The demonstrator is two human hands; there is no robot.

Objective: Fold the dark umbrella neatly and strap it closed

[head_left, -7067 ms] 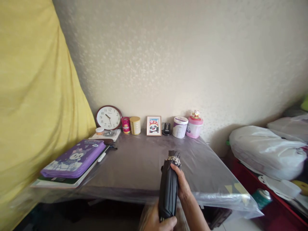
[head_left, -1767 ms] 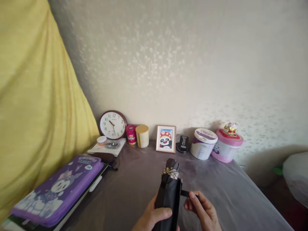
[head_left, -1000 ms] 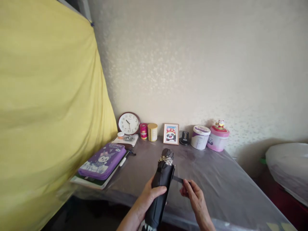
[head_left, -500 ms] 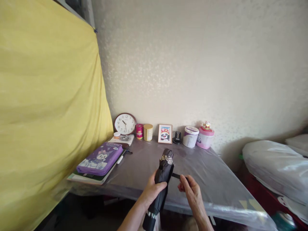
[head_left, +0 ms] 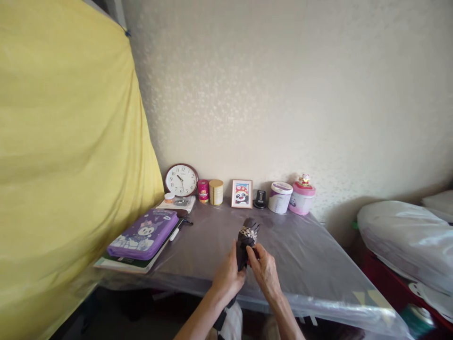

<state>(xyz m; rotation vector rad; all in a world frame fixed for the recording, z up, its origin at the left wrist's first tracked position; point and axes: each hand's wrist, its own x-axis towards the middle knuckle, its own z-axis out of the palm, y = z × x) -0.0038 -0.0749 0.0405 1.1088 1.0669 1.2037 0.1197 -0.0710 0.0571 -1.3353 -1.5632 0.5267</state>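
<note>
A folded black umbrella (head_left: 242, 252) leans up over the near edge of the table, its top end pointing away from me. Below that top runs a patterned black-and-white band (head_left: 248, 232). My left hand (head_left: 228, 276) is wrapped round the umbrella's middle from the left. On the other side, my right hand (head_left: 264, 269) has its thumb and fingers closed against the umbrella just under the band. The strap is hidden by the fingers. Part of the lower shaft shows dark beneath my left forearm.
The table (head_left: 300, 250) wears a clear plastic cover. At left, a purple zip case (head_left: 145, 233) lies on books beside a white marker (head_left: 174, 234). A clock (head_left: 181, 180), tins, a framed panda picture (head_left: 242, 194) and tubs (head_left: 281, 198) line the wall. A yellow curtain (head_left: 71, 141) hangs left.
My right hand has moved left and up from holding the strap out to pressing against the umbrella. My left hand has turned and slid higher, and the umbrella's lower end has dropped partly from sight.
</note>
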